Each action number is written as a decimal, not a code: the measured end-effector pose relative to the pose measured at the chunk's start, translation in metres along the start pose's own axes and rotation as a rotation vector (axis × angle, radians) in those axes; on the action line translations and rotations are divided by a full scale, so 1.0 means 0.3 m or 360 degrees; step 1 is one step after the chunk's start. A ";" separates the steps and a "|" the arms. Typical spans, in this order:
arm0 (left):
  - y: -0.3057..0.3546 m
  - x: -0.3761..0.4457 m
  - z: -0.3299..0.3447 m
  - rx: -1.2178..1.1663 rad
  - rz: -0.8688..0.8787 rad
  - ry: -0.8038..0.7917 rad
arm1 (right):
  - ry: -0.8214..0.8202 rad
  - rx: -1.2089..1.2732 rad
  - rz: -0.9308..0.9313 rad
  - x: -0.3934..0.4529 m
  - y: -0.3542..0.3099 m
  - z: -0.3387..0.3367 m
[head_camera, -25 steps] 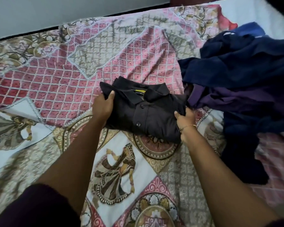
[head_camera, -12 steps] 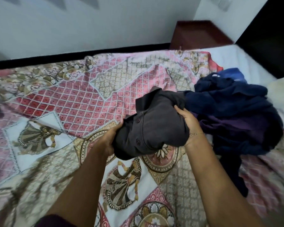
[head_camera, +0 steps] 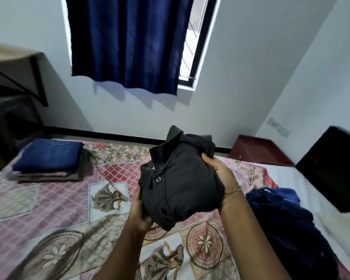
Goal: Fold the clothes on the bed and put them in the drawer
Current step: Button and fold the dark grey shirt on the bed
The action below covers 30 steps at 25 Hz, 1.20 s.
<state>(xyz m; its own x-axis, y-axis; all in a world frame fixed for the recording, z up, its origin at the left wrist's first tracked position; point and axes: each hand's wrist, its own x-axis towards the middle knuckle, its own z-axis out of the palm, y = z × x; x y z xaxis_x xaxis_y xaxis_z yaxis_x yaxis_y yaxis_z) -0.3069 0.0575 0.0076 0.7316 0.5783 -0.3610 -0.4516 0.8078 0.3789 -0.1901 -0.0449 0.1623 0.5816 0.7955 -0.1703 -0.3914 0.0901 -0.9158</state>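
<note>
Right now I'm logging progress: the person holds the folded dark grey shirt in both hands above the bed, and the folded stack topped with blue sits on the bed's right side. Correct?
Not quite. The head view shows the folded stack on the bed's left side; the right side holds the unfolded dark blue pile. The left hand and right hand do hold the dark grey shirt above the bed.

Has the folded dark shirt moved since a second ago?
Yes. The folded dark shirt has been lifted off the bedspread, both hands gripping it.

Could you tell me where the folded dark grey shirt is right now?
The dark grey shirt is mid-frame, held above the bed between the left hand and right hand.
</note>
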 end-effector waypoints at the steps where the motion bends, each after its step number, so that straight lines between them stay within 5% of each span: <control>1: 0.041 -0.066 0.034 -0.0045 0.0049 -0.0058 | -0.0028 -0.0015 -0.0028 -0.049 -0.039 0.065; 8: 0.398 -0.470 0.210 0.0201 0.0345 -0.0074 | 0.0003 0.0003 -0.0190 -0.319 -0.207 0.401; 16: 0.957 -0.802 0.264 0.1057 0.0607 0.0045 | 0.0067 -0.0252 -0.0351 -0.371 -0.154 0.602; 23: 1.265 -0.875 0.006 0.1115 0.0702 0.0365 | 0.0234 -0.0776 -0.0305 -0.188 0.086 0.893; 30: 1.597 -0.739 -0.289 0.1128 0.0580 0.0448 | 0.0261 -0.0455 -0.0076 -0.007 0.421 1.232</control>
<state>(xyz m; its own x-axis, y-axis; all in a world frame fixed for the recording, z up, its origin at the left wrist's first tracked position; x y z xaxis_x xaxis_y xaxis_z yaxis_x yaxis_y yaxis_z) -0.7295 0.3261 0.1953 0.4055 0.8716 -0.2754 -0.1388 0.3565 0.9239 -0.5045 0.1862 0.1815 0.7106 0.6852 -0.1599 -0.1585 -0.0655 -0.9852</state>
